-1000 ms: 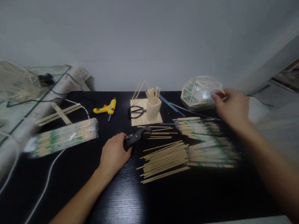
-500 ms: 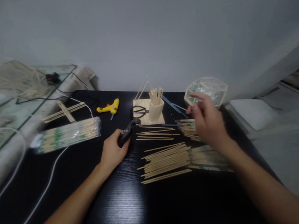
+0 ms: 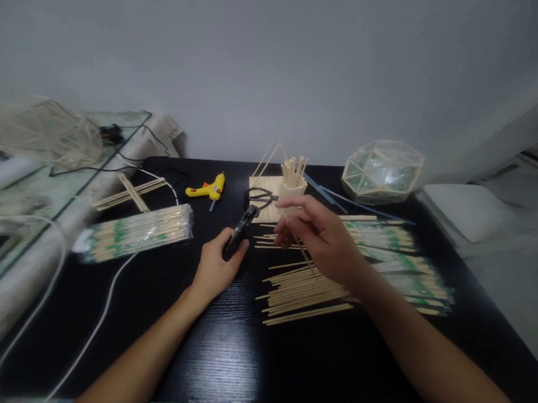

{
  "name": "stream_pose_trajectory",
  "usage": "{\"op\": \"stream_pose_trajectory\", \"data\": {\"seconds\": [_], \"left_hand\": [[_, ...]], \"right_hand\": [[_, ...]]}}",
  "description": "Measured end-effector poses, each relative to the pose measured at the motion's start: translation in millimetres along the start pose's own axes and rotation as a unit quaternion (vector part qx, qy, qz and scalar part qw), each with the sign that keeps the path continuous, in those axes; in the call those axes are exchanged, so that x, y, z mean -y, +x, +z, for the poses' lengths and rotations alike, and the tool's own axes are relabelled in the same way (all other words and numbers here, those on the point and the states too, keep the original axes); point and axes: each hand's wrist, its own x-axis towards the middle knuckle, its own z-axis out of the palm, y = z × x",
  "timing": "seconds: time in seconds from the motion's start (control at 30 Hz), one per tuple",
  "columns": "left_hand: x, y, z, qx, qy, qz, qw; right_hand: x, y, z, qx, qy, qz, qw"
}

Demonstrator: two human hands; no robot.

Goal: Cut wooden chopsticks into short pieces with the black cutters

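Note:
My left hand (image 3: 218, 262) is closed around a pair of black-handled pliers (image 3: 240, 235), with the metal head pointing up and to the right. Over the loose sticks, my right hand (image 3: 323, 237) pinches a thin wooden stick (image 3: 306, 257) that slants down from its fingers. Beneath it lies a spread pile of bamboo sticks (image 3: 297, 294), with a few more sticks (image 3: 265, 241) just behind, partly covered by the hand. Past the fingers stands a holder made of sticks (image 3: 294, 189), filled with upright sticks, on a square wooden board (image 3: 265, 183). Black-handled scissors (image 3: 259, 196) rest on that board.
A yellow glue gun (image 3: 205, 188) lies at the back. Wrapped stick packs lie left (image 3: 138, 234) and right (image 3: 385, 237). A faceted clear container (image 3: 382, 170) stands back right. A white cable (image 3: 104, 303) runs along the left, near crossed sticks (image 3: 133, 193).
My right hand has moved left and down from near the clear container to above the loose sticks, and a stick now shows in its fingers. My left hand still holds the pliers.

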Motion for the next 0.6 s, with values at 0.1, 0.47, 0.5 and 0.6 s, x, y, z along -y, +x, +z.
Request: {"op": "stream_pose_trajectory", "data": {"seconds": [0.1, 0.47, 0.5, 0.6], "left_hand": [[0.5, -0.4, 2.1, 0.011, -0.037, -0.004, 0.999], [-3.3, -1.6, 2.3, -0.016, -0.096, -0.032, 0.995], [-3.7, -2.1, 2.0, -0.02, -0.094, -0.03, 0.995], [-3.6, -3.6, 1.3, -0.039, -0.087, -0.024, 0.995]], "right_hand": [[-5.0, -1.6, 0.8, 0.006, 0.033, 0.03, 0.999], [-15.8, -0.4, 1.9, 0.02, 0.027, 0.086, 0.996], [-17.6, 0.0, 1.3, 0.016, 0.015, 0.091, 0.996], [-25.3, 2.2, -1.8, -0.017, -0.062, 0.083, 0.994]]}}
